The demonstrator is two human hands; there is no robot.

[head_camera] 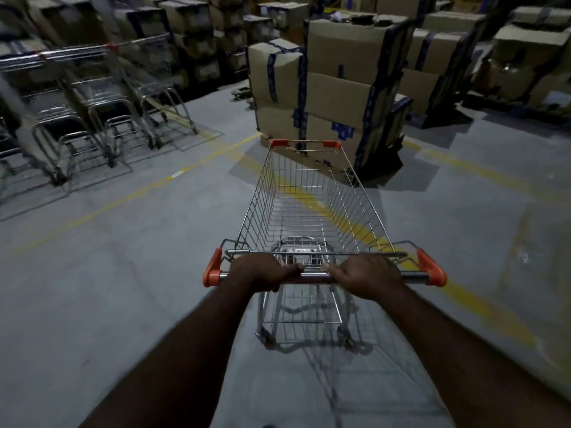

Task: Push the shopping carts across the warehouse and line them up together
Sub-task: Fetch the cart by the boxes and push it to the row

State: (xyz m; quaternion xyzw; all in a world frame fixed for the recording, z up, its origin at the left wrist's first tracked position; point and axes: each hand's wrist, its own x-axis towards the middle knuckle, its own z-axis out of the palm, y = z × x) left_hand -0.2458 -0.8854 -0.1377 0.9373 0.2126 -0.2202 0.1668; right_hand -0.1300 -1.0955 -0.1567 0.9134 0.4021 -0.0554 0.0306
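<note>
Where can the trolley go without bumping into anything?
Bare floor lies wide open on the left, between the held cart and the row of parked carts. More lies right of the box stack. Straight ahead is crowded: the boxes stand close before the cart's front.

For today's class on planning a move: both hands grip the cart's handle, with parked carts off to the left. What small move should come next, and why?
Probably swing the cart leftward. Both hands, left and right, grip its handle, but its nose points at the stacked boxes, while the parked row of carts stands ahead on the left.
</note>
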